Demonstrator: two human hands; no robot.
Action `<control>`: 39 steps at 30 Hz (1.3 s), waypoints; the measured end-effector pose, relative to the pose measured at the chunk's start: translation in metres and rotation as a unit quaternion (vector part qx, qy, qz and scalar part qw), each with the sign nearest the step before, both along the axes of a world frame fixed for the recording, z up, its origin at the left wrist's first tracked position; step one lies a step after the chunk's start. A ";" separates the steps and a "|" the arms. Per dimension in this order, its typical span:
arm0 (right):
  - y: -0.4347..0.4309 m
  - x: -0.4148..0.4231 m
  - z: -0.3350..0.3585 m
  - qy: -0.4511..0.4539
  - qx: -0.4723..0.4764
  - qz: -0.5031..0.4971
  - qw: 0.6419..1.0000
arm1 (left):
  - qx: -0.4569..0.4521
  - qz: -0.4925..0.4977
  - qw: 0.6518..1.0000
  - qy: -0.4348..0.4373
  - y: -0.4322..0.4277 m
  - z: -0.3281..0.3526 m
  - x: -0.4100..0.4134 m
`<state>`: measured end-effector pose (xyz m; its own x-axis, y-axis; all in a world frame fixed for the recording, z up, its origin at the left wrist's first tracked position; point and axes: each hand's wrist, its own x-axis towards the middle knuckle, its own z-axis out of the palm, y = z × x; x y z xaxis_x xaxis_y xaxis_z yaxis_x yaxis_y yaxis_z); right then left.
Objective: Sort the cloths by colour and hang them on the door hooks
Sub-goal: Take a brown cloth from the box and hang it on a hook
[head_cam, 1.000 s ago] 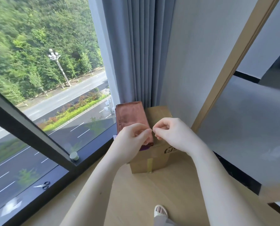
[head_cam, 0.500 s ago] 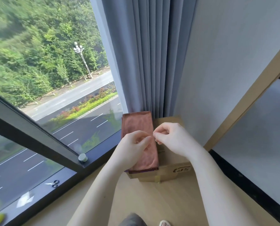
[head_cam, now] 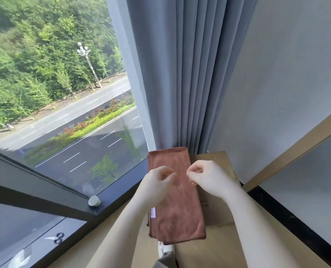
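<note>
Brown cloth (head_cam: 177, 200) lies folded on the cardboard box (head_cam: 216, 161), lower centre of frame. It is not yet hung, and no door hooks are in view. Left hand (head_cam: 157, 180) and right hand (head_cam: 208, 177) hover over it with fingers curled; whether either pinches fabric cannot be determined. Sorting and hanging appear to remain.

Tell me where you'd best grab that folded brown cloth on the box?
Probably its near end, coming from the person's side. The brown cloth lies folded flat on the box, and that end seems to reach past the box's front edge, so a grip could close over and under it. The far end lies close to the curtain.
</note>
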<state>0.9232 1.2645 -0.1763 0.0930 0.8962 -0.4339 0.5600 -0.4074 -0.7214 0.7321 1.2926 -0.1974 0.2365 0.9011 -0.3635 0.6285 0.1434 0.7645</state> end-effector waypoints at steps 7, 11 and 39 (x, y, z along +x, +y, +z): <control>0.068 -0.007 -0.042 -0.026 -0.043 -0.021 0.998 | 0.002 -0.062 0.996 0.066 0.081 -0.040 -0.008; 0.103 -0.004 -0.067 -0.058 -0.059 -0.015 0.996 | -0.005 -0.094 0.988 0.122 0.118 -0.064 -0.006; 0.210 0.019 -0.174 -0.143 -0.111 0.013 0.983 | 0.056 -0.169 0.909 0.376 0.186 -0.147 0.019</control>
<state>0.9420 1.4748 -0.3501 0.2169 0.7860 -0.5789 0.7394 -0.5195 -0.4283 0.7508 1.4784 -0.3441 0.2291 0.8650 -0.4465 0.9734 -0.2072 0.0982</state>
